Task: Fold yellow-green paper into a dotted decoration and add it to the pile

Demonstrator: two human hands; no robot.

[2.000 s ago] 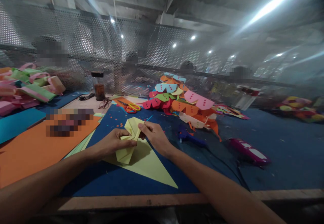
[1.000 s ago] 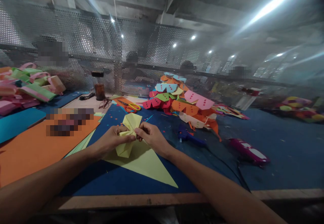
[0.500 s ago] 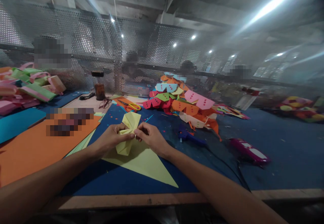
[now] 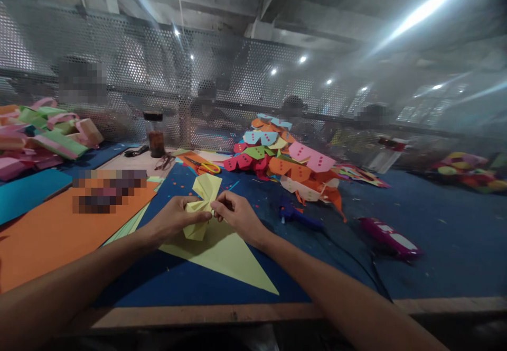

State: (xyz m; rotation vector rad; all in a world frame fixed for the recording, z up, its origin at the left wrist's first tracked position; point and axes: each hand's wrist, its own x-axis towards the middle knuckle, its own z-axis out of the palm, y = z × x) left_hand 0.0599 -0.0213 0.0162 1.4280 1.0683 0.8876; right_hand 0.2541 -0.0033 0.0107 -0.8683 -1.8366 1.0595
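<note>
A folded pale yellow paper piece, pinched at its middle with creased flaps above and below, is held between both hands. My left hand grips it from the left, thumb pointing along the pinched middle. From the right, my right hand pinches the same middle with thumb and fingertips. Some of the fingers are hidden behind the paper. Flat on the blue table surface beneath them lies a larger yellow paper sheet, one corner pointing right.
Orange sheets lie left. Yellow-handled scissors and a jar are behind. To the right are a blue glue gun with a cord, a purple object and a pile of coloured paper shapes. A perforated screen stands behind.
The folded paper has tilted and shifted very slightly up and to the right in my hands. Both hands keep their grip in nearly the same place.
</note>
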